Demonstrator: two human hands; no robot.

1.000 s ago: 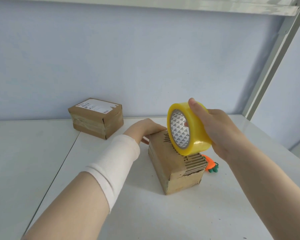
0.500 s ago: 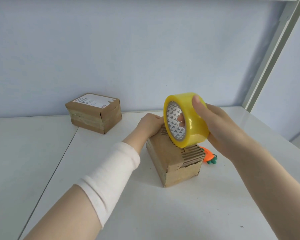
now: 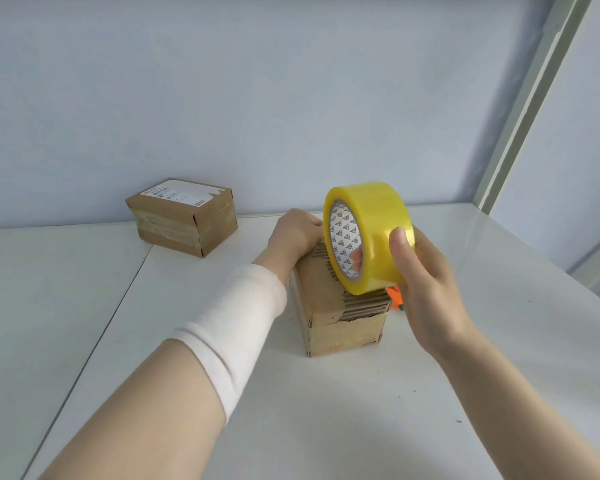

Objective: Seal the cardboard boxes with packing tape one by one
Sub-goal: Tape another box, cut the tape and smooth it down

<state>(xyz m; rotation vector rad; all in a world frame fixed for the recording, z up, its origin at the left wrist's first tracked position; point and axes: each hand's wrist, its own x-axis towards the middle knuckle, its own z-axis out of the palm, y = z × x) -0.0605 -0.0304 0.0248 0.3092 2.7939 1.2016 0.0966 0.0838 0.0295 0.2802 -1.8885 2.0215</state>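
The right hand [image 3: 426, 282] grips one yellow tape roll [image 3: 368, 237] above the near box [image 3: 340, 306]. The left hand [image 3: 297, 233] presses its far end, fingers hidden. A second box [image 3: 184, 216] sits well apart; an orange object [image 3: 395, 296] is mostly hidden.

Yellow tape roll [image 3: 374, 233], triangle-patterned core [image 3: 343, 237]
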